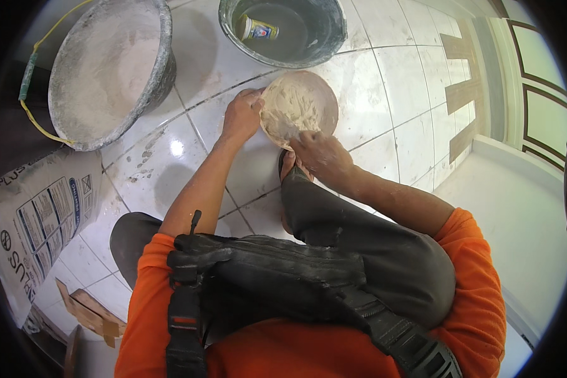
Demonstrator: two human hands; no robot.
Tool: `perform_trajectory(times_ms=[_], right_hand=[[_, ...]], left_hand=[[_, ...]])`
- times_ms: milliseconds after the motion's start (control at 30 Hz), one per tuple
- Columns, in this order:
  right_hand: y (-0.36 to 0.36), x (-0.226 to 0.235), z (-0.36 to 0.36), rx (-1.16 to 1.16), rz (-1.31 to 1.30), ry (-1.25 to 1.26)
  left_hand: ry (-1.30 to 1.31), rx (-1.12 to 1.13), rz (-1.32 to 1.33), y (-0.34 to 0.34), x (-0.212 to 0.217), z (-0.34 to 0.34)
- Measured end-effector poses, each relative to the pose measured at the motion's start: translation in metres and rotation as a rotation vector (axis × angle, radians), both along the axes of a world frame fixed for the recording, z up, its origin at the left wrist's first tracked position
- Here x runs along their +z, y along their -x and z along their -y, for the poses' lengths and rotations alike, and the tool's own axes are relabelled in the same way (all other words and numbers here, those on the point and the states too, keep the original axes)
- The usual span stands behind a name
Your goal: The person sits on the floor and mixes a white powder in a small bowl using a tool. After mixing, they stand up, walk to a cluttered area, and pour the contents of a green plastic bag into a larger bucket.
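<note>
A round, shallow bowl (331,104) is in front of me above the tiled floor, with thick, cream-coloured paste (291,104) inside. The paste is rough and lumpy. My left hand (244,113) is closed on the bowl's left rim, thumb near the edge. At the near right side of the bowl, my right hand (321,154) is curled down over the rim with its fingers at the paste. A greyish patch shows by those fingertips, perhaps a blade, but what the hand holds is mostly hidden.
Far left stands a large tub (165,63) of pale powder with a yellow wire handle. Beyond the bowl is a dark bucket (337,44) of cloudy water with a small printed cup (259,29) in it. A printed sack (57,214) and torn cardboard (88,309) lie left.
</note>
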State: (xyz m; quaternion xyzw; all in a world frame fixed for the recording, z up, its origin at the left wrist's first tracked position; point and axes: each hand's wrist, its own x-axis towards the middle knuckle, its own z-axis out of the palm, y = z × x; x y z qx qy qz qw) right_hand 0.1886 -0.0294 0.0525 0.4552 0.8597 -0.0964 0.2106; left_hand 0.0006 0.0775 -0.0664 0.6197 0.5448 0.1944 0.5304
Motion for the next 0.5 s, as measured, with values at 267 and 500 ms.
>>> perform_trajectory(times_ms=[267,500], right_hand=[[-0.041,0.048,-0.051,-0.17,0.118,0.192],[-0.089,0.037,-0.062,-0.38,0.103,0.239]], left_hand=[[-0.071,-0.042,-0.047,0.008,0.009,-0.003],[0.262,0.116,0.044,-0.004,-0.01,0.011]])
